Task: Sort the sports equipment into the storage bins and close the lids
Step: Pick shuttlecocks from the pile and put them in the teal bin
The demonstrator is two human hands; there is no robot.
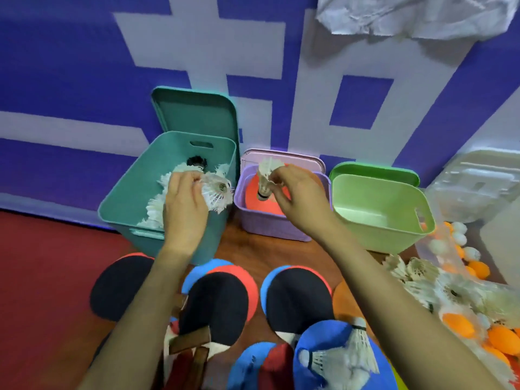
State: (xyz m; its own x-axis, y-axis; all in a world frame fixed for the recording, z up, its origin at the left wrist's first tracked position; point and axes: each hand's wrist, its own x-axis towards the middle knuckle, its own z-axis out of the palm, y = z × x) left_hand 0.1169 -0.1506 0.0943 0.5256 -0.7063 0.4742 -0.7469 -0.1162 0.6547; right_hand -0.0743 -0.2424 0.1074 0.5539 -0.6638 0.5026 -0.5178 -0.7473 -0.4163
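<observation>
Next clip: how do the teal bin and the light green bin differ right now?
The teal bin already holds white shuttlecocks; the light green bin shows nothing inside. The teal bin looks taller and deeper than the light green bin. The left hand holds a shuttlecock over the teal bin; no hand is over the light green bin. Both stand open, the teal lid and green lid upright behind them.

We are viewing a brightly, evenly lit indoor scene under diffuse light, with only soft shadows lying inside the teal bin [126,198]. The wide-angle lens is bowing the wall [70,80] toward the edges. Blur is softening the shuttlecocks [419,274] at lower right, and coloured fringing is edging the teal lid [197,114].
</observation>
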